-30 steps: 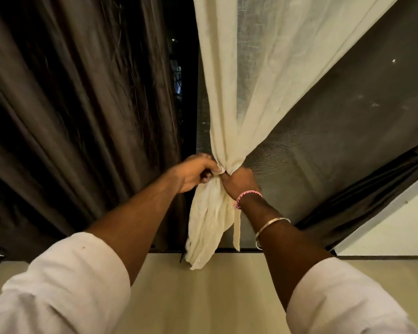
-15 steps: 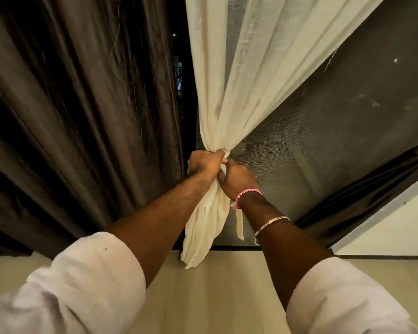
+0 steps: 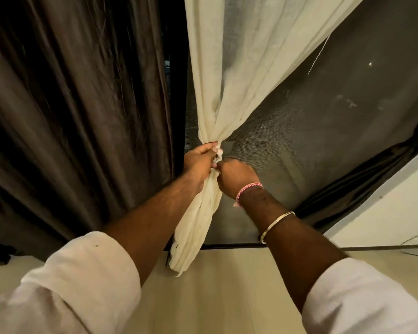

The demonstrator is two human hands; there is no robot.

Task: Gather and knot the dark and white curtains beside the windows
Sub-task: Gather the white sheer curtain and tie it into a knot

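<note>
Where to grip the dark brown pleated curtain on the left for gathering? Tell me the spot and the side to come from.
Grip the dark brown pleated curtain at its inner edge, level with where the left hand and right hand grip the gathered white sheer curtain. Come from the right, the window side: the edge hangs free there and the vertical folds should bunch leftward.

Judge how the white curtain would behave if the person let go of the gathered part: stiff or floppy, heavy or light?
The white curtain looks floppy: it bunches into narrow folds where the left hand and right hand grip it. Probably light, since the weave is sheer. Released, the tail would likely hang limp and the gather may loosen.
</note>
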